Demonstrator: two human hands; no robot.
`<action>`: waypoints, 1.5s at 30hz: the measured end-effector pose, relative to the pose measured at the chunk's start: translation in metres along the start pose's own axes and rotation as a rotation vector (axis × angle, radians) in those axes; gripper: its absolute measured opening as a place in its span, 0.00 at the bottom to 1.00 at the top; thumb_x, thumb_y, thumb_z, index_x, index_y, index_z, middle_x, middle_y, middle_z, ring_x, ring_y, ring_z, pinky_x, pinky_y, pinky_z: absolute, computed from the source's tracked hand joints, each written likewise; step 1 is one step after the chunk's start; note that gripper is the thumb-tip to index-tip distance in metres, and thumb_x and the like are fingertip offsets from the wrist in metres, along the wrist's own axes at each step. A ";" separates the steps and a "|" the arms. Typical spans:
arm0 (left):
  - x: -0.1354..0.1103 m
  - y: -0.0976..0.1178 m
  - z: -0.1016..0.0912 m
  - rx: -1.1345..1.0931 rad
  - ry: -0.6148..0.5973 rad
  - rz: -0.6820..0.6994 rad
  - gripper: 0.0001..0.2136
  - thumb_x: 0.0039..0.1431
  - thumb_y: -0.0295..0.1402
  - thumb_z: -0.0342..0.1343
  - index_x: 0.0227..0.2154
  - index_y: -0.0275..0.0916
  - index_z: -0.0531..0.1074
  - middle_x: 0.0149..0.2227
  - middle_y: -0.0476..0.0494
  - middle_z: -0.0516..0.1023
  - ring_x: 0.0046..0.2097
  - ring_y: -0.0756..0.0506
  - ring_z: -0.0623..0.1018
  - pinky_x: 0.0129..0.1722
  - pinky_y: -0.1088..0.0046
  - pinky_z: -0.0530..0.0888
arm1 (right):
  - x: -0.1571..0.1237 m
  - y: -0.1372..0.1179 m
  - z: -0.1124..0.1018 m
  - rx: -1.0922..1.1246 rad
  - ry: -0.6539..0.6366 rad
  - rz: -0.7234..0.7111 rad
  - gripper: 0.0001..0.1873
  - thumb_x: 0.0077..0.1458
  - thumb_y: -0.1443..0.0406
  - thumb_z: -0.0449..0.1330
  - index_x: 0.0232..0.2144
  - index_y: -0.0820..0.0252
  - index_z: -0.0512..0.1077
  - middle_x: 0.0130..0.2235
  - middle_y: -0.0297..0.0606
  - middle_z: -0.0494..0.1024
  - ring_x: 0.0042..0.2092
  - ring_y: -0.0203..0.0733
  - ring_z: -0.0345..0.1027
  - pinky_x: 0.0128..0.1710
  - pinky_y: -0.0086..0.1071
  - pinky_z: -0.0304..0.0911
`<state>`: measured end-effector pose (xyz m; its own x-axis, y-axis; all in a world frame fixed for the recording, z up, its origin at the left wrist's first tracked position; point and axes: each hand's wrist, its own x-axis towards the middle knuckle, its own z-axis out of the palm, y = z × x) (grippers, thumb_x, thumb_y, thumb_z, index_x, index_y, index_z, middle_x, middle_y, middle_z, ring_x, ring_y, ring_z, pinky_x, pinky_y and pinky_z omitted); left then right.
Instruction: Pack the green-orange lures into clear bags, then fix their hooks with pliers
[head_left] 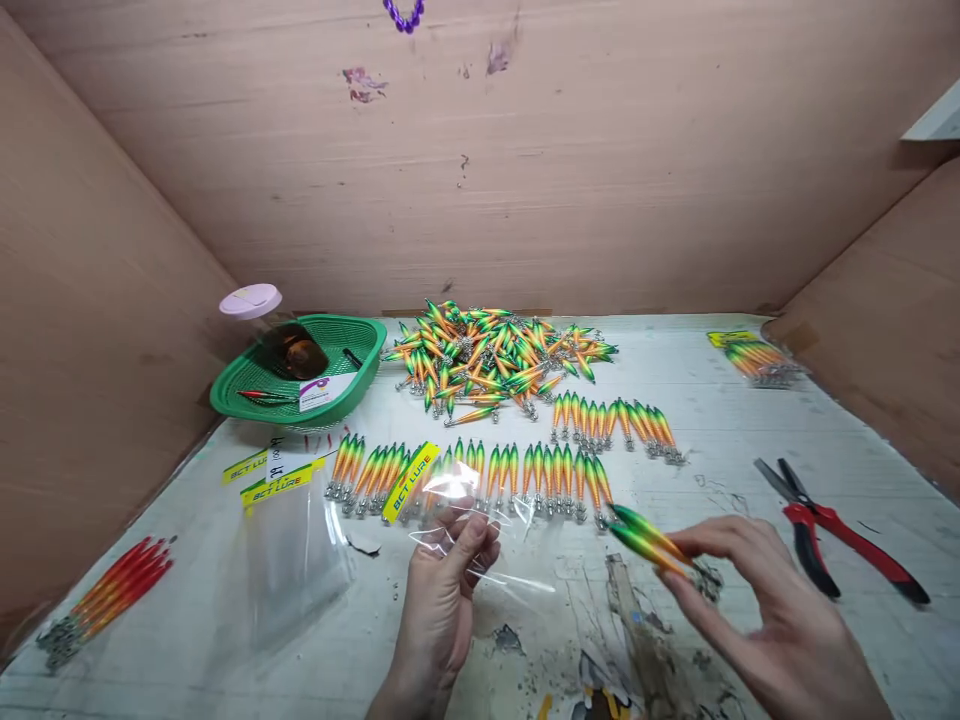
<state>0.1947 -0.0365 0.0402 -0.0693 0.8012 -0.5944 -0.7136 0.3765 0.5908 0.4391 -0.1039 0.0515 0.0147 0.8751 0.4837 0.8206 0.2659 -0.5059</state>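
Observation:
My left hand (450, 590) pinches a clear plastic bag (517, 575) with a yellow "BCT LURE" header (410, 484). Between the thumb and fingers of my right hand (765, 610) are green, yellow and orange fishing lures (645, 540), more than one, their tips pointing left toward the bag. Metal hooks show under those fingers. A row of matching lures (555, 475) lies just behind both hands, partly covered by the bag. Farther back sit a shorter row (615, 420) and a large heap of lures (487, 360).
Flat header bags (292, 550) lie left of my left hand, with red lures (112, 595) farther left. A green basket (300, 410) holds a lidded jar (289, 340). Red-handled pliers (840, 530) rest at right; a filled lure pack (754, 360) lies behind them.

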 end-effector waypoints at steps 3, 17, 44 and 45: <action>0.000 -0.001 0.001 -0.007 -0.019 0.004 0.23 0.33 0.23 0.75 0.35 0.35 0.74 0.26 0.48 0.81 0.28 0.50 0.81 0.29 0.80 0.79 | 0.002 -0.040 0.005 -0.021 -0.049 -0.161 0.08 0.58 0.66 0.61 0.40 0.56 0.68 0.35 0.37 0.72 0.41 0.44 0.64 0.38 0.33 0.62; 0.003 0.001 -0.006 0.037 -0.035 0.017 0.26 0.27 0.30 0.78 0.32 0.37 0.72 0.28 0.50 0.81 0.33 0.47 0.83 0.32 0.78 0.78 | 0.014 -0.065 0.039 -0.080 -0.096 -0.182 0.07 0.58 0.71 0.58 0.38 0.57 0.69 0.33 0.38 0.71 0.38 0.44 0.64 0.36 0.37 0.60; -0.018 -0.022 -0.001 0.018 -0.189 -0.208 0.23 0.38 0.32 0.75 0.40 0.36 0.76 0.39 0.41 0.83 0.33 0.49 0.81 0.31 0.77 0.76 | 0.011 -0.071 0.067 -0.188 0.026 -0.069 0.14 0.55 0.60 0.64 0.44 0.54 0.71 0.47 0.44 0.71 0.50 0.55 0.59 0.46 0.46 0.54; -0.017 -0.022 0.000 0.016 -0.187 -0.207 0.22 0.39 0.32 0.75 0.39 0.36 0.76 0.39 0.41 0.83 0.32 0.49 0.80 0.30 0.78 0.76 | 0.010 -0.072 0.067 -0.186 0.012 -0.067 0.15 0.55 0.60 0.64 0.45 0.54 0.71 0.47 0.44 0.71 0.50 0.55 0.59 0.46 0.46 0.54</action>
<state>0.2116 -0.0590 0.0370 0.2080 0.7777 -0.5932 -0.6878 0.5475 0.4766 0.3424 -0.0870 0.0451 -0.0381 0.8529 0.5207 0.9112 0.2435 -0.3322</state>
